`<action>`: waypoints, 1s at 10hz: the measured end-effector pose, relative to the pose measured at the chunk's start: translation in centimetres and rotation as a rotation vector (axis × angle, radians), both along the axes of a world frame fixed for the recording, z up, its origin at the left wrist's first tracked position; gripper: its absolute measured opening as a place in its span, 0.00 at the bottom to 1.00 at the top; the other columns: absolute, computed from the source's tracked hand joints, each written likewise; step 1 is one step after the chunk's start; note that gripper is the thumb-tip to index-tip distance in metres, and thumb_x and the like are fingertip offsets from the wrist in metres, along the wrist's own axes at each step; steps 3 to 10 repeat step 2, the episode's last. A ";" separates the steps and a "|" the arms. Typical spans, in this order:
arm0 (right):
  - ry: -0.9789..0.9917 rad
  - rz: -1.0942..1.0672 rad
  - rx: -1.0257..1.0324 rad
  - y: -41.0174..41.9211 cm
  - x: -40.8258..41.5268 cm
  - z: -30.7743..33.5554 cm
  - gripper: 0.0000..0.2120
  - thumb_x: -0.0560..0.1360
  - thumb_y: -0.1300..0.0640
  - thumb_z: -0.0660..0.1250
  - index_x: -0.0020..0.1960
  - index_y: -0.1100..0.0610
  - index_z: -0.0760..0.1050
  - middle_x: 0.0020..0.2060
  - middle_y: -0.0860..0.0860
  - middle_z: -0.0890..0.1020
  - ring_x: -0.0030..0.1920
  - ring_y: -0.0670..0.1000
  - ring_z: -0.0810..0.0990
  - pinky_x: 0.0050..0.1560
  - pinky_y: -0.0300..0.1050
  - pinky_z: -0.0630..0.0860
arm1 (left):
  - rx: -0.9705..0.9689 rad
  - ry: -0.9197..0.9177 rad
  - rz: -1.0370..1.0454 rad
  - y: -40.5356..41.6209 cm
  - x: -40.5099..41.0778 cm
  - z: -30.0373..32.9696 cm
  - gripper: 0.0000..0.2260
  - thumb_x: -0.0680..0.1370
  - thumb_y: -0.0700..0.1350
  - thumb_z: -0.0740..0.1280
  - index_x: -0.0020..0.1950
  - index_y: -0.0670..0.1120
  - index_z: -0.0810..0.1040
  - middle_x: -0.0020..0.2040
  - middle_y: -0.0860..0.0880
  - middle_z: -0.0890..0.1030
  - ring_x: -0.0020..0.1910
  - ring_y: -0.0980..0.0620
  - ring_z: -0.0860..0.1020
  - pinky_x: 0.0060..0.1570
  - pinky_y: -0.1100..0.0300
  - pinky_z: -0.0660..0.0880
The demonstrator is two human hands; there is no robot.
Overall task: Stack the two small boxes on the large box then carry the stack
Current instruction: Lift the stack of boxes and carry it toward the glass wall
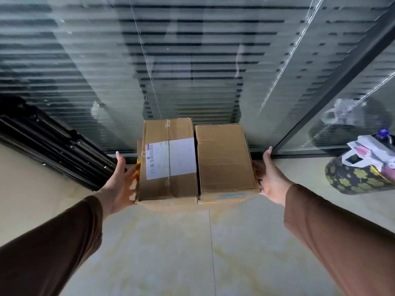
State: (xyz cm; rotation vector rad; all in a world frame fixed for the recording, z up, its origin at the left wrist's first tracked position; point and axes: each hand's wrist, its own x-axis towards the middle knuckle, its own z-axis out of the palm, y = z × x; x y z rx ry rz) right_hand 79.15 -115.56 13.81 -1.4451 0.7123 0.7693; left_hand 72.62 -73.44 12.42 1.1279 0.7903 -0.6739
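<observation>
Brown sleeves [49, 248] filled the near corners of the head view, reaching forward over a pale tiled floor [171, 253]. Far left, a folded black metal frame [53, 146] leaned low against the glass wall with blinds [192, 60]. Next came the left hand [121, 182], fingers spread and extended, thumb raised, its fingertips [135, 178] touching or just beside the left side of the stack; I could not tell whether it was pressing yet. Both small boxes already lay side by side on top: the labelled small box [168, 161], taped and bearing a white shipping label, and touching it the plain small box [224, 161]. Only a thin strip of the large box [171, 205] showed beneath them along the near edge, so the stacking looked done and the lift was what remained. The right hand [271, 178] was likewise open, thumb up, fingers [257, 169] laid against the right side, low near the bottom box. Far right stood a flower-patterned bag [359, 176] stuffed with papers. The risk, as I judged it, lay in the grip height: if the palms squeezed only the small boxes, the large box would stay behind; if they took only the large box, the loose upper pair could slide off should the stack tilt, since nothing tied them down
</observation>
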 end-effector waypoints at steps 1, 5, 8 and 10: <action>0.022 -0.005 0.049 0.1 -0.1 0.4 0.57 0.59 0.12 0.46 0.77 0.43 0.72 0.70 0.47 0.81 0.69 0.51 0.80 0.65 0.52 0.76 | -0.009 -0.008 -0.029 -0.3 0.1 0.4 0.60 0.50 0.87 0.59 0.81 0.65 0.65 0.82 0.53 0.69 0.80 0.40 0.66 0.76 0.31 0.58; -0.023 -0.005 0.034 1.0 -0.6 3.5 0.55 0.67 0.16 0.40 0.82 0.48 0.64 0.79 0.49 0.70 0.79 0.51 0.66 0.67 0.51 0.70 | 0.021 -0.049 -0.021 -1.0 -0.5 3.2 0.60 0.53 0.87 0.56 0.83 0.64 0.58 0.84 0.53 0.64 0.82 0.42 0.63 0.79 0.33 0.53; -0.023 -0.005 0.034 1.0 -0.6 3.5 0.55 0.67 0.16 0.40 0.82 0.48 0.64 0.79 0.49 0.70 0.79 0.51 0.66 0.67 0.51 0.70 | 0.021 -0.049 -0.021 -1.0 -0.5 3.2 0.60 0.53 0.87 0.56 0.83 0.64 0.58 0.84 0.53 0.64 0.82 0.42 0.63 0.79 0.33 0.53; -0.023 -0.005 0.034 1.0 -0.6 3.5 0.55 0.67 0.16 0.40 0.82 0.48 0.64 0.79 0.49 0.70 0.79 0.51 0.66 0.67 0.51 0.70 | 0.021 -0.049 -0.021 -1.0 -0.5 3.2 0.60 0.53 0.87 0.56 0.83 0.64 0.58 0.84 0.53 0.64 0.82 0.42 0.63 0.79 0.33 0.53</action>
